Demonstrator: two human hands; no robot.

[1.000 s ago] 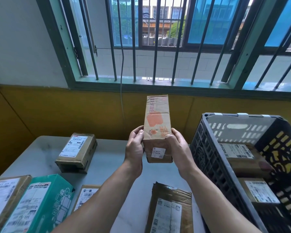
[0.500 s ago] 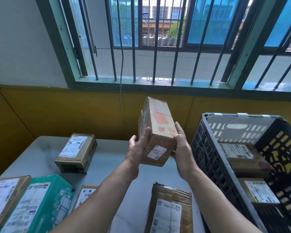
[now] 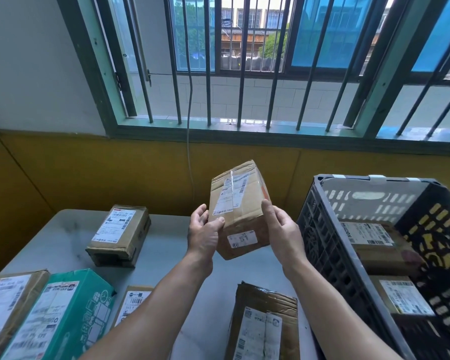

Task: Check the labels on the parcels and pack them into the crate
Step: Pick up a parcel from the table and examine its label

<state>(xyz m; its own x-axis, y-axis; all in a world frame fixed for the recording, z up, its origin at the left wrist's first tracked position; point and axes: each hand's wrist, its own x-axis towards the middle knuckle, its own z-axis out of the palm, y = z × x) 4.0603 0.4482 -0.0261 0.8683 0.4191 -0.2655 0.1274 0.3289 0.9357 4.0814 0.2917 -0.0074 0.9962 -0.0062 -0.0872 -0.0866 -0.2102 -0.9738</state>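
Head view: I've turned the parcel (image 3: pixel 240 203) since a moment ago, so its long shipping label (image 3: pixel 230 194) now faces me at frame centre, just left of the crate (image 3: pixel 322 242). My left hand (image 3: pixel 204 235) and right hand (image 3: pixel 281 229) both grip it, thumbs in front. Once I've read it, I judge it can go into the crate.

— What lies on the grey bench (image 3: pixel 166 245)?
— A far box (image 3: pixel 118 235) back left, label up. Along the near edge, a left box (image 3: pixel 8 307), a green box (image 3: pixel 63 315) against it, a flat parcel (image 3: pixel 133 304), then a torn box (image 3: pixel 263 323).
— And on the right?
— The crate (image 3: pixel 322 245).
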